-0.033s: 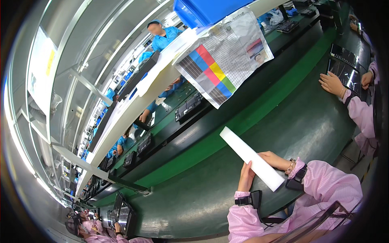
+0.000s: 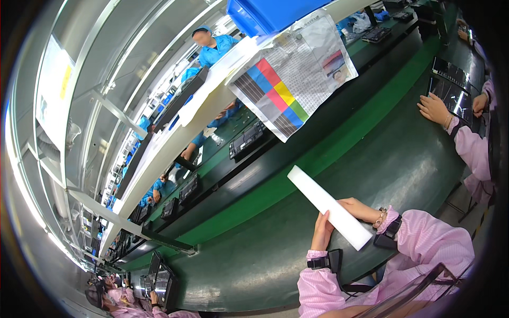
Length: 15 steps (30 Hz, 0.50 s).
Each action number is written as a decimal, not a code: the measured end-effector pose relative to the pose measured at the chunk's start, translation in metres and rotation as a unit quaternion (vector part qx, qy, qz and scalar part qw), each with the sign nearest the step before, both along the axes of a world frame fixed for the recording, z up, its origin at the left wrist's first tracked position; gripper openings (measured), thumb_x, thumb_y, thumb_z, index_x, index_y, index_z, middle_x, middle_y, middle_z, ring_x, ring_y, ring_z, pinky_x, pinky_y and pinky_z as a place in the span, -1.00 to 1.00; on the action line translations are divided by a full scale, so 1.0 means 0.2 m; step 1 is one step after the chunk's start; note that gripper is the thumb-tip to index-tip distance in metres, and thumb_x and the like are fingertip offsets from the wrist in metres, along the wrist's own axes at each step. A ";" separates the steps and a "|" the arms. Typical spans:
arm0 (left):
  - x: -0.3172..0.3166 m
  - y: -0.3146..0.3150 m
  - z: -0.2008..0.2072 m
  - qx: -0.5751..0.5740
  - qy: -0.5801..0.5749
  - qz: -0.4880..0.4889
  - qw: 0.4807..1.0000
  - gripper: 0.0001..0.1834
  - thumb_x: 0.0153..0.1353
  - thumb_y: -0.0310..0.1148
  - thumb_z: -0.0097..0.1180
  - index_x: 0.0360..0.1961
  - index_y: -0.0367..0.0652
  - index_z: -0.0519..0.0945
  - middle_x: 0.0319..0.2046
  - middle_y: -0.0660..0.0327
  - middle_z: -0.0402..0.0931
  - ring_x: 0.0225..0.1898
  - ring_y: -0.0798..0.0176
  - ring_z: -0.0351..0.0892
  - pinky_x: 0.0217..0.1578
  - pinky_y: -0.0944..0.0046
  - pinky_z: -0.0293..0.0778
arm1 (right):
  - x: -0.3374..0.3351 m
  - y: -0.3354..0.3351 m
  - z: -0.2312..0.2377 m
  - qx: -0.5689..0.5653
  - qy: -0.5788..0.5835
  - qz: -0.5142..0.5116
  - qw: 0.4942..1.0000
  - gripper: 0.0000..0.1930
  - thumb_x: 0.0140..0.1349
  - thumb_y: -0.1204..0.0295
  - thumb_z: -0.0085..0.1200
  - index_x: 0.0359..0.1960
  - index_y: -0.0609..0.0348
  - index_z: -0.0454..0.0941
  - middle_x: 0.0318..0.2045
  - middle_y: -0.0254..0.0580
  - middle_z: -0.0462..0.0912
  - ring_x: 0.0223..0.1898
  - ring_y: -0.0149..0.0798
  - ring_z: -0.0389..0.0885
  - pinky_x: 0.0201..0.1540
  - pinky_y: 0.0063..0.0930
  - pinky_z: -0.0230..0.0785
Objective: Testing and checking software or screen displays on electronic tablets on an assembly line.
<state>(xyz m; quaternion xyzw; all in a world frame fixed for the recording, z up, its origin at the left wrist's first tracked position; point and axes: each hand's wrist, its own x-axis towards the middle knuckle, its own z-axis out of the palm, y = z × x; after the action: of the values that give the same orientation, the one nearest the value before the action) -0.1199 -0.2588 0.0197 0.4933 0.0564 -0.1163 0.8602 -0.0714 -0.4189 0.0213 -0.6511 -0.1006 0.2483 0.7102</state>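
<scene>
A long white block, foam-like with straight edges, stands out over the dark green worktop in front of me. My left hand grips its near left side, fingertips pressed against the edge. From the right, my right hand holds the other side, and some of its fingers are hidden behind the block. Both wrists carry black strapped devices over pink sleeves, and a beaded bracelet shows at the right wrist.
A printed sheet with coloured squares hangs from the shelf ahead, below a blue bin. Dark electronic units line the conveyor beyond. At right a co-worker's hand rests by a black panel; other people work at lower left.
</scene>
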 end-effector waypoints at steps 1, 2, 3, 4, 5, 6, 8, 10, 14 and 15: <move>0.01 0.00 0.00 -0.002 -0.003 -0.003 1.000 -0.51 0.32 -0.19 -0.09 0.21 -0.17 0.25 -0.01 0.26 0.42 -0.01 0.34 0.44 0.02 0.27 0.34 | 0.01 0.00 0.00 0.004 -0.004 -0.003 1.000 -0.59 0.35 0.20 -0.15 0.03 0.28 0.48 -0.21 -0.24 0.63 -0.23 -0.50 0.55 -0.19 -0.59 0.42; 0.02 0.01 -0.01 -0.003 -0.007 -0.005 1.000 -0.51 0.32 -0.19 -0.08 0.20 -0.17 0.25 -0.02 0.26 0.42 -0.01 0.35 0.45 0.02 0.28 0.34 | 0.01 0.00 0.00 0.009 -0.008 -0.006 1.000 -0.59 0.35 0.19 -0.14 0.02 0.28 0.48 -0.21 -0.25 0.63 -0.23 -0.50 0.55 -0.19 -0.60 0.42; 0.03 0.01 0.00 -0.003 -0.008 -0.007 1.000 -0.51 0.32 -0.19 -0.08 0.20 -0.17 0.25 -0.02 0.26 0.42 -0.01 0.35 0.45 0.02 0.28 0.34 | 0.02 0.00 0.01 0.009 -0.009 -0.007 1.000 -0.59 0.35 0.19 -0.14 0.02 0.28 0.48 -0.21 -0.25 0.63 -0.23 -0.50 0.55 -0.19 -0.60 0.42; 0.03 0.00 0.00 0.000 -0.007 -0.003 1.000 -0.53 0.32 -0.20 -0.09 0.18 -0.18 0.27 -0.02 0.24 0.43 -0.01 0.32 0.45 0.02 0.25 0.35 | 0.02 0.00 0.00 0.012 -0.007 -0.007 1.000 -0.58 0.35 0.19 -0.15 0.02 0.28 0.48 -0.21 -0.24 0.63 -0.23 -0.50 0.55 -0.19 -0.60 0.42; 0.03 0.00 0.01 0.004 -0.006 0.000 1.000 -0.55 0.31 -0.21 -0.10 0.15 -0.19 0.28 -0.03 0.22 0.44 0.00 0.29 0.45 0.03 0.22 0.36 | 0.02 0.00 0.00 0.015 -0.005 -0.006 1.000 -0.58 0.35 0.19 -0.15 0.02 0.29 0.48 -0.21 -0.24 0.63 -0.23 -0.49 0.55 -0.18 -0.60 0.42; 0.03 0.00 0.01 0.004 -0.005 -0.001 1.000 -0.55 0.31 -0.21 -0.10 0.15 -0.19 0.28 -0.03 0.22 0.44 0.00 0.29 0.45 0.03 0.22 0.36 | 0.02 0.00 0.00 0.015 -0.004 -0.007 1.000 -0.58 0.35 0.19 -0.15 0.02 0.29 0.48 -0.21 -0.24 0.63 -0.23 -0.49 0.55 -0.18 -0.60 0.42; 0.03 0.00 0.01 0.005 -0.007 0.000 1.000 -0.55 0.31 -0.21 -0.10 0.15 -0.19 0.28 -0.03 0.22 0.44 0.00 0.29 0.45 0.03 0.23 0.36 | 0.02 0.01 0.00 -0.002 -0.015 -0.015 1.000 -0.58 0.37 0.17 -0.19 -0.01 0.29 0.50 -0.26 -0.22 0.64 -0.26 -0.47 0.57 -0.19 -0.58 0.42; 0.03 0.00 0.02 0.003 -0.008 -0.002 1.000 -0.56 0.31 -0.21 -0.09 0.15 -0.19 0.28 -0.03 0.22 0.44 0.00 0.30 0.45 0.03 0.23 0.36 | 0.02 0.01 -0.01 -0.003 -0.015 -0.014 1.000 -0.57 0.37 0.17 -0.19 -0.01 0.28 0.50 -0.26 -0.22 0.64 -0.26 -0.47 0.57 -0.19 -0.57 0.42; 0.04 0.01 0.00 -0.002 -0.003 -0.002 1.000 -0.56 0.30 -0.22 -0.09 0.14 -0.19 0.29 -0.04 0.22 0.45 -0.01 0.30 0.46 0.03 0.23 0.36 | 0.02 0.01 0.00 -0.001 -0.018 -0.012 1.000 -0.57 0.36 0.16 -0.19 -0.03 0.28 0.51 -0.27 -0.22 0.64 -0.27 -0.47 0.57 -0.19 -0.57 0.42; 0.04 0.01 0.00 -0.002 -0.002 -0.001 1.000 -0.56 0.30 -0.22 -0.09 0.14 -0.19 0.29 -0.04 0.22 0.45 -0.01 0.30 0.46 0.03 0.23 0.36 | 0.03 0.01 0.00 -0.001 -0.018 -0.011 1.000 -0.57 0.36 0.16 -0.19 -0.03 0.28 0.51 -0.27 -0.22 0.64 -0.27 -0.47 0.57 -0.19 -0.57 0.42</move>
<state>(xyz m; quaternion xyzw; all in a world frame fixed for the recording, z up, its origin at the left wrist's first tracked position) -0.1129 -0.2560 0.0195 0.4921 0.0538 -0.1165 0.8610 -0.0657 -0.4166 0.0206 -0.6569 -0.1055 0.2289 0.7106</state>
